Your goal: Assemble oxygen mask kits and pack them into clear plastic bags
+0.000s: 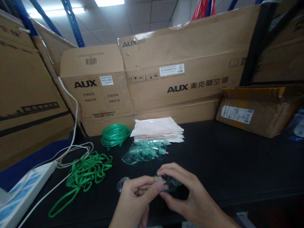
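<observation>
A see-through green oxygen mask is between my two hands, just above the black tabletop. My right hand curves around it, with thumb and fingers closed on its sides. My left hand pinches at its left end, by a small pale fitting; the fingers hide the exact contact. Left of my left hand lie thin, clear curved pieces, partly covered. Beyond my hands are several similar green masks with white connectors, lying in overlapping rows.
Behind the masks rests a stack of white packets, beside coiled green tubing. Tangled green elastic bands lie at left, near white cables and a power strip. Cardboard panels wall the back; a cardboard box sits right.
</observation>
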Demonstrator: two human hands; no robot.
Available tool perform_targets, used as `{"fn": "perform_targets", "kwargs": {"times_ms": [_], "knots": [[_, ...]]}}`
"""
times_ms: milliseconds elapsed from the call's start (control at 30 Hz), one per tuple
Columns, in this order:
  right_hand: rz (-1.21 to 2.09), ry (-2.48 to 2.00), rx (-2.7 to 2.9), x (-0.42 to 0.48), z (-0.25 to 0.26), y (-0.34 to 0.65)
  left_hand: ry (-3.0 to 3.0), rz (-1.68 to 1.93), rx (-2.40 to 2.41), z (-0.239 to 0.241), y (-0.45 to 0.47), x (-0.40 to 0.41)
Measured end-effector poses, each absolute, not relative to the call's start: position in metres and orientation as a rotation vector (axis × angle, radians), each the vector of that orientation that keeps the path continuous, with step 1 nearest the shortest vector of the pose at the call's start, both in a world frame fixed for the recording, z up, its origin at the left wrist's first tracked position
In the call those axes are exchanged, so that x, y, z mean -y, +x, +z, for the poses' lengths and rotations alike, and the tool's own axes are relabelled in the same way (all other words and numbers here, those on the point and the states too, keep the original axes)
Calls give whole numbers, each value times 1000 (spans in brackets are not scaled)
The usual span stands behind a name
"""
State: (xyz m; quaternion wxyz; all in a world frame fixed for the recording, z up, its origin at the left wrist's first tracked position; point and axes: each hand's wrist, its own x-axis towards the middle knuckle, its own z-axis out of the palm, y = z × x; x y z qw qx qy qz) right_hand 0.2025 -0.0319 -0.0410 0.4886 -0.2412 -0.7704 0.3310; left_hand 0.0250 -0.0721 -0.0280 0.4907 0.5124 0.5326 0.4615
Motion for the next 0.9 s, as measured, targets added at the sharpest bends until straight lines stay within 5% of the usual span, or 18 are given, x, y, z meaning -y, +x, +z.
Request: {"fn": "perform_targets", "kwargs": {"times_ms": [600,900], "knots": [[1500,-548,1615,36,-31,212,1629,1755,-1244,-40,33,73],[1410,-461,1722,38,-27,212,1879,1770,-1167,-44,20,70]]}}
